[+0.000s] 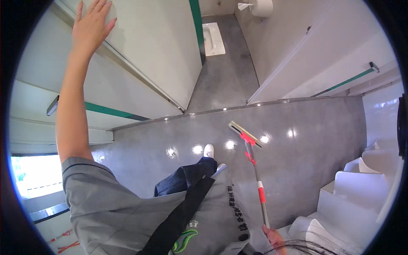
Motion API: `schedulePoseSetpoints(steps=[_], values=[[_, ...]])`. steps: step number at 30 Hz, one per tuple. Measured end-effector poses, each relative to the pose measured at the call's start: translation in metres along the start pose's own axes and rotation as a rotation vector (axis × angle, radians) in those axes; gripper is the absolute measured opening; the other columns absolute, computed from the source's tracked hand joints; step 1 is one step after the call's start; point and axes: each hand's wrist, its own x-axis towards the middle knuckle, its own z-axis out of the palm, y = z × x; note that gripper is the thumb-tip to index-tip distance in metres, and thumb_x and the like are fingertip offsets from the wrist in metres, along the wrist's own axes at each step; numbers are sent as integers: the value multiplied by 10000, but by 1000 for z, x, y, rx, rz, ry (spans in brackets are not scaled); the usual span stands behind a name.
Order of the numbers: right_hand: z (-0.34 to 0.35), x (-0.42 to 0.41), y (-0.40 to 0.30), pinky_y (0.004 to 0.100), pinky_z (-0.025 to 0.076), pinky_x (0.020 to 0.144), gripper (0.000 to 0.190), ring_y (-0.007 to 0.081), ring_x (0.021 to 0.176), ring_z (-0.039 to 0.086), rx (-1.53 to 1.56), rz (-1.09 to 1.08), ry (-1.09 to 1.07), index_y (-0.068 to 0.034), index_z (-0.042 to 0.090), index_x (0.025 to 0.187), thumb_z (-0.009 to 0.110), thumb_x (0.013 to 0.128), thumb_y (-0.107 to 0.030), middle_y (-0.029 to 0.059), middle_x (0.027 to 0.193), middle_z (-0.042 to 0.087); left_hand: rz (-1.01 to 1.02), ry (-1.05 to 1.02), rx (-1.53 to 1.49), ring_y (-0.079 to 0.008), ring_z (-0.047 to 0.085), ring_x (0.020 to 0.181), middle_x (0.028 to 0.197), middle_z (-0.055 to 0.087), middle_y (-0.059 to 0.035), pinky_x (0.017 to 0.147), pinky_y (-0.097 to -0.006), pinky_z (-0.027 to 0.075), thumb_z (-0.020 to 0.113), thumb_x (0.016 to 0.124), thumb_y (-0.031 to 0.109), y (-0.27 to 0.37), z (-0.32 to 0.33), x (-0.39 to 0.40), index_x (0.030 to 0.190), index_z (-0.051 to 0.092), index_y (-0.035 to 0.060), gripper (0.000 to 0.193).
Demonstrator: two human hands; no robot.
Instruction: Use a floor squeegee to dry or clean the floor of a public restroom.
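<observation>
My left hand [92, 27] is raised at the upper left, its fingers spread against the pale toilet stall door [153, 41] with a green edge. Nothing is held in it. At the lower right, my right hand [274, 239] is wrapped around the metal pole of a sponge mop [262, 197], partly hidden by strands of hair. Red and white sections mark the pole. Red clips join it to the mop's flat, pale head [245, 134], which is tilted above or on the grey floor; contact cannot be told.
Beyond the door, a white squat toilet [218, 40] is set in the stall floor, with a toilet paper roll [263, 8] on the partition. A low sill [224, 109] crosses the stall front. White urinals [360, 185] line the right side. The grey floor [306, 153] looks shiny.
</observation>
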Motion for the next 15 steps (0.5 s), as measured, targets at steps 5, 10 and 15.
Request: schedulePoseSetpoints(steps=[5,10,15], values=[[28,-11,-40,233,296,362,357,100,378,353,17,-78,-31,-107,446,678,496,801,-438,-16,487,394,55,179,223,-172,302,1199,1186,440,-62,1052,-425,-10,590,722,304,-20,11,-11,1109,489,103,447],[50,63,-149,249,327,374,326,113,409,417,-34,-375,-79,-105,455,685,452,829,-399,14,518,448,108,171,54,-174,419,1079,983,535,-52,1049,-434,4,611,697,284,-15,11,-11,1005,552,101,364],[148,172,-347,316,356,365,488,164,378,462,-524,-912,-9,-24,469,703,354,838,-479,50,441,430,103,171,-13,-172,482,978,845,577,-56,1041,-433,50,612,690,276,-27,9,-11,904,609,90,284]])
